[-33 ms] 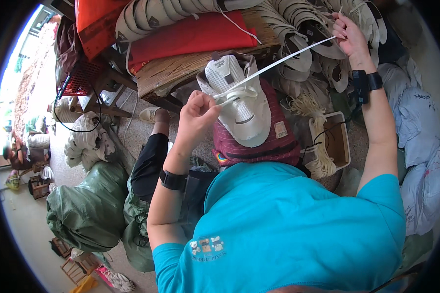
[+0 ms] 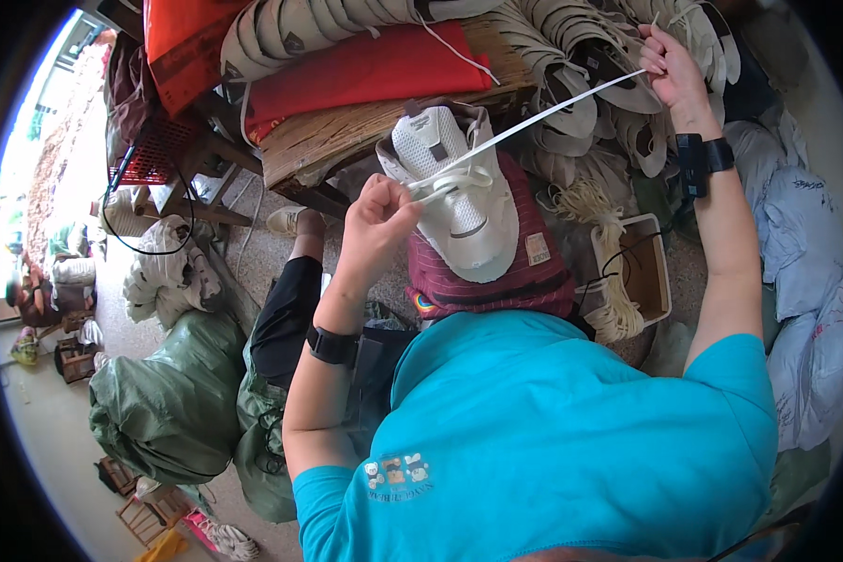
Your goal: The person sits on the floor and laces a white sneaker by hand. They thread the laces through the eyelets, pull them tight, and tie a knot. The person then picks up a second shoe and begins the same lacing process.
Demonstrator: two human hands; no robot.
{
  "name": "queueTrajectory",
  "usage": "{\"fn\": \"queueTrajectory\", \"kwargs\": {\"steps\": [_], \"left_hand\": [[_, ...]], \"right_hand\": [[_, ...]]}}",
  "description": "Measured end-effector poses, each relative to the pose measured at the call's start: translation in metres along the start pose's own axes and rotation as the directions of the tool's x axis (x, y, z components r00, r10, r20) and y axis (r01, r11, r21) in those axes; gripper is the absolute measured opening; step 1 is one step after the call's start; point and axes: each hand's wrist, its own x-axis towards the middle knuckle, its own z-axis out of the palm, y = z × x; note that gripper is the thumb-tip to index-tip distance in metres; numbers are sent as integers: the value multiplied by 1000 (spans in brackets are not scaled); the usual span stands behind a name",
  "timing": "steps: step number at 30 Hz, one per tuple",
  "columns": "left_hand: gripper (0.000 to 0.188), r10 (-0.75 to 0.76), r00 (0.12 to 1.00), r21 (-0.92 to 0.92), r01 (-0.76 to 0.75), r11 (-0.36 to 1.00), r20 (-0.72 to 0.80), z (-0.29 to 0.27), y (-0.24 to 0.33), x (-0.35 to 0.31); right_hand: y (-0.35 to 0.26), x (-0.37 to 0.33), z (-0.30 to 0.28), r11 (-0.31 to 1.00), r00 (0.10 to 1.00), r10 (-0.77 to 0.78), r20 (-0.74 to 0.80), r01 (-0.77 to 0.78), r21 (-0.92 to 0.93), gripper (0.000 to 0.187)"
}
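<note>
A white shoe upper [image 2: 482, 245] rests toe toward me on a maroon striped cloth or bag [image 2: 543, 251] over my lap. A flat white shoelace [image 2: 562, 109] runs from its eyelets in a taut, straight line up to the far right. My right hand [image 2: 667, 67], arm stretched out, is closed on that lace near its end. Beside the left edge of the eyelets, my left hand [image 2: 377, 220] pinches lace between thumb and forefinger. Loose loops of lace [image 2: 459, 178] lie over the upper's tongue.
Nested rows of shoe uppers [image 2: 318, 37] lie on red material on a wooden bench [image 2: 332, 136]. More uppers [image 2: 571, 84] are heaped at far right. A bundle of laces [image 2: 618, 300] hangs over a plastic bin [image 2: 663, 272]. Sacks [image 2: 173, 393] stand to the left.
</note>
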Motion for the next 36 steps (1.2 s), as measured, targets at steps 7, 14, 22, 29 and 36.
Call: {"fn": "queueTrajectory", "kwargs": {"steps": [7, 14, 22, 29, 36], "left_hand": [[18, 224, 973, 41, -226, 973, 63, -3, -12, 6], [26, 169, 985, -24, -169, 985, -21, -5, 5, 4], [27, 30, 991, -176, -53, 983, -132, 15, -7, 0], [23, 65, 985, -192, -96, 977, -163, 18, -17, 5], [18, -81, 978, -519, -31, 854, -193, 7, -13, -4]], "right_hand": [[-13, -12, -14, 1000, 997, -17, -76, 15, -22, 21], [-19, -13, -12, 1000, 998, -9, -62, 7, -27, 21], [-35, -1, -16, 997, 995, -29, -90, 23, -70, 21], [-53, 21, -30, 982, 975, -189, -121, 190, 4, 21], [-54, 5, -5, 899, 908, -388, -160, 334, -282, 20]]}}
